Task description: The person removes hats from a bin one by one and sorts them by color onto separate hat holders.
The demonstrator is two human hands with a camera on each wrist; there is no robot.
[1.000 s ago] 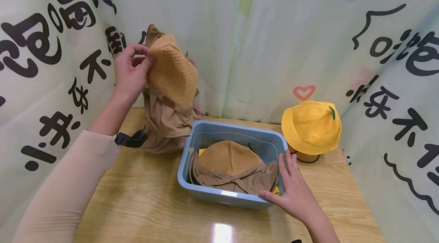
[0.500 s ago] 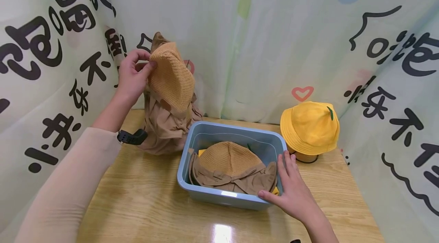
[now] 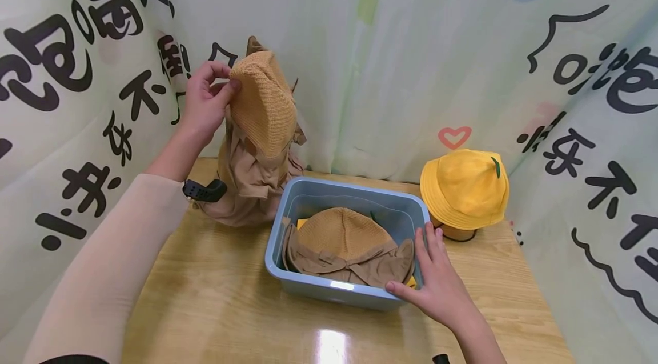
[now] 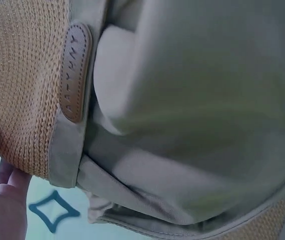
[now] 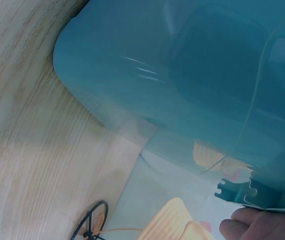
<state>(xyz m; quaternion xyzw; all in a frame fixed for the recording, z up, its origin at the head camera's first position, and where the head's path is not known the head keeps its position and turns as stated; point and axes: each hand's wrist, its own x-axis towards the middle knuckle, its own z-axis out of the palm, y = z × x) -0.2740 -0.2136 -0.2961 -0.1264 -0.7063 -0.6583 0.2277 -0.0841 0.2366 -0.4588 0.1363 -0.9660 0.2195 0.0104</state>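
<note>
My left hand point(image 3: 205, 101) pinches the crown of a sun hat point(image 3: 264, 104) between thumb and fingers, at the back left. The hat has a tan woven crown, and brown fabric hangs below it. In the left wrist view a stitched leather tag point(image 4: 76, 72) sits on its band. A similar tan and brown sun hat lies in a light blue plastic bin point(image 3: 354, 182), with bits of yellow fabric beneath it. My right hand point(image 3: 437, 284) rests on the bin's right front corner, fingers spread along the rim and thumb on the front edge.
To the right behind the bin, a yellow bucket hat point(image 3: 465, 190) with a green leaf sits on a low brown support. A pale curtain point(image 3: 396, 67) with black lettering encloses the wooden table point(image 3: 221, 295) at the back and both sides.
The left hand has shifted slightly right, carrying the pinched sun hat with it, and the hat's hanging brim has swung a little. The right hand has stayed on the bin's corner.
</note>
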